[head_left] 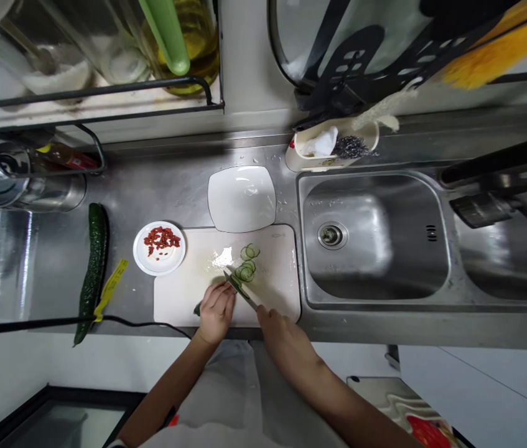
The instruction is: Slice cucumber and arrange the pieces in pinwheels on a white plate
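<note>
My left hand [217,309] is closed around a piece of cucumber [196,309] on the white cutting board [174,305], and most of that piece is hidden under the fingers. In my right hand [284,333] is a kitchen knife [243,293], its blade slanting up and left beside the left fingertips. Thin cucumber slices [246,271] lie in a small overlapping group just past the blade, and a few more sit above them. Wet shine marks the board near the knife tip.
A white plate [241,198] touches the board's back edge. A round dish [159,249] with chopped red bits overlaps its left corner. A whole cucumber [93,267] and yellow tag [112,287] lie left. The steel sink [375,239] is right; a dark cable [137,321] crosses the front.
</note>
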Motion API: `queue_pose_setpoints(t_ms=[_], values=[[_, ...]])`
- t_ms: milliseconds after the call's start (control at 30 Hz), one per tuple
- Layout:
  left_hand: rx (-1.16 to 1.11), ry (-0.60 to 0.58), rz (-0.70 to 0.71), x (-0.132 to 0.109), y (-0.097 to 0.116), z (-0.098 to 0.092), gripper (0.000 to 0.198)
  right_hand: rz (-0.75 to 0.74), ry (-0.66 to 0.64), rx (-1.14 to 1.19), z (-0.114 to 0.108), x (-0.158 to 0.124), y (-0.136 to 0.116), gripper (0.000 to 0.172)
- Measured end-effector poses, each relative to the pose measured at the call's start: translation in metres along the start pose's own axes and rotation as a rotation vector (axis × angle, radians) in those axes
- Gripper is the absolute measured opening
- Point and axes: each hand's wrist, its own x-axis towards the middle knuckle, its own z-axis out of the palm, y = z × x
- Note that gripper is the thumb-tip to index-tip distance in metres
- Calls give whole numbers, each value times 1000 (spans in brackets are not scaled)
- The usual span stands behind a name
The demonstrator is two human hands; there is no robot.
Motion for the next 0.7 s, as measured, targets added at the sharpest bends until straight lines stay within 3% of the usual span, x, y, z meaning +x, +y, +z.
queue_pose_setpoints(t_ms=[700], values=[[-22, -19, 1, 2, 1, -1, 21, 35, -40, 71, 8, 20, -7, 34]])
